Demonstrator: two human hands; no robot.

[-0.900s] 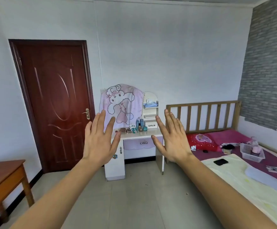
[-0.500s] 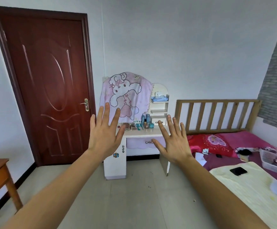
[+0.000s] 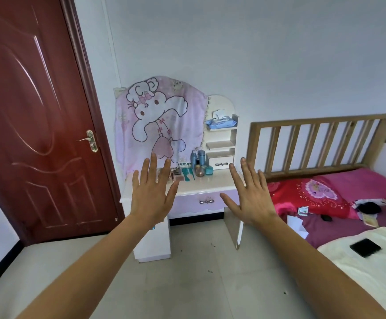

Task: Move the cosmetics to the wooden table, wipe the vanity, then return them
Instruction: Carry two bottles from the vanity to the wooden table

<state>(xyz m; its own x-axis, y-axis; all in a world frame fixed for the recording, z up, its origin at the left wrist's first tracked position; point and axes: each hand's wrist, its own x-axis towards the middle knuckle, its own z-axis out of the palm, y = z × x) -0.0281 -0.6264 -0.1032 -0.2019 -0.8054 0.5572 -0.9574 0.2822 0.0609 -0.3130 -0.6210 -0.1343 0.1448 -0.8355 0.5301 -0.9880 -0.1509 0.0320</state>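
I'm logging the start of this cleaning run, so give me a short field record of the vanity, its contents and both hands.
left hand: open, fingers spread, raised, holding nothing
right hand: open, fingers spread, raised, holding nothing
vanity: white top, lilac drawer, between door and bed
cosmetics: bottles, jars and a teal comb clustered at the back of the top
wipes pack: on the upper side shelf
cloth: pink cartoon print, draped over the vanity's back
wooden table: not in view
progress: cosmetics not yet moved
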